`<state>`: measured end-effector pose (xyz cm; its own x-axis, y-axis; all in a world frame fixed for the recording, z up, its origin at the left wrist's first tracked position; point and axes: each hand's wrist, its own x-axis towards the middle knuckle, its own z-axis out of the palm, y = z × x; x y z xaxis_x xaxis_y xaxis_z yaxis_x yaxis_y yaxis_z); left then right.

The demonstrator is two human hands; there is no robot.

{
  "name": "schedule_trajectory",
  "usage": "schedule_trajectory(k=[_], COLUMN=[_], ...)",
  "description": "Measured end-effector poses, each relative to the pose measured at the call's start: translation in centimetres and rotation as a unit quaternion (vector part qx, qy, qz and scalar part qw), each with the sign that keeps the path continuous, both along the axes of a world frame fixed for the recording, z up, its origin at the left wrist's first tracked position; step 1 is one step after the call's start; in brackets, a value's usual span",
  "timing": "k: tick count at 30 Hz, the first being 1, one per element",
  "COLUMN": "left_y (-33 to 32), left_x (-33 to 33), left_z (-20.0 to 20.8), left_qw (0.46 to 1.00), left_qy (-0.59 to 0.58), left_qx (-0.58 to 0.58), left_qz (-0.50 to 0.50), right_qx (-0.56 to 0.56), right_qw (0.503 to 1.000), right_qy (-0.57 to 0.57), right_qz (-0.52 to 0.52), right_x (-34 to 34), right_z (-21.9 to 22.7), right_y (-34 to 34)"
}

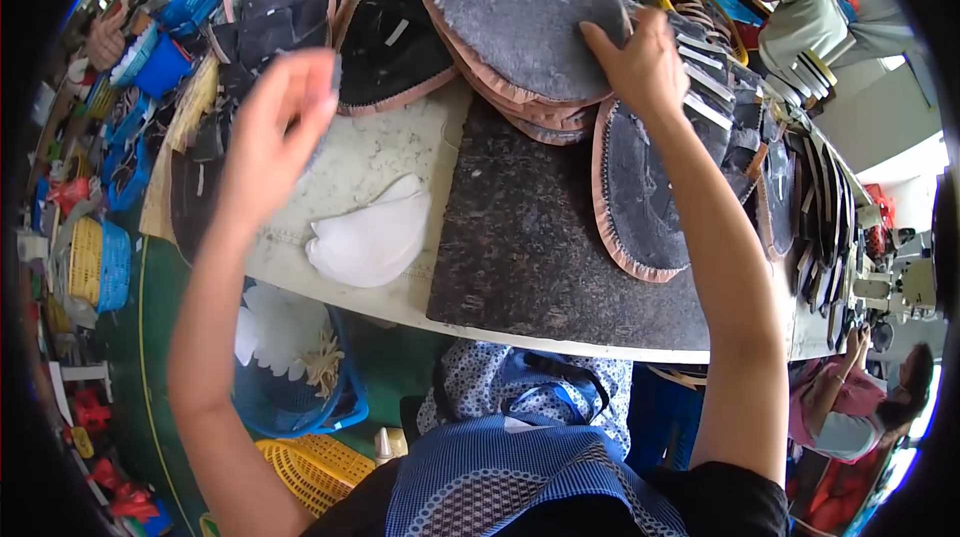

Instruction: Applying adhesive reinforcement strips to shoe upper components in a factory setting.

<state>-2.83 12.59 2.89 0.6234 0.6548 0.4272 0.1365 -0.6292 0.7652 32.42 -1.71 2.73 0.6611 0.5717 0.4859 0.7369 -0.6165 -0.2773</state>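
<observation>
Head view: pale surface [390, 137], dark board [520, 227], green floor [170, 337]. The grey pad [520, 27] tops a stack [550, 124], rounded edge toward the wearer, long axis slanting near-right. Right hand [645, 62] touches it; left hand [262, 137] curls, blurred; I cannot tell either's grip.

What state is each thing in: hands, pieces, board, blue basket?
Fuzzy grey pink-edged fabric piece: stacked
Bare right hand: at that piece's edge
Bare left hand: raised, blurred, grip unclear
White curved flat piece: lying loose
Dark rectangular board: lying flat
Blue plastic basket: holding white pieces
</observation>
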Motion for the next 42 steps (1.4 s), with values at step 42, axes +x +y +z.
schedule_trajectory(k=[42], left_y=[-10.7], left_x=[-11.8], left_z=[-11.3], left_qw=[0.972], left_qy=[0.092], left_qx=[0.184], left_qz=[0.117], right_qx=[-0.14], right_qw=[0.863], right_qy=[0.045], right_qz=[0.483], right_x=[-22.0], right_z=[-1.2], right_y=[0.6])
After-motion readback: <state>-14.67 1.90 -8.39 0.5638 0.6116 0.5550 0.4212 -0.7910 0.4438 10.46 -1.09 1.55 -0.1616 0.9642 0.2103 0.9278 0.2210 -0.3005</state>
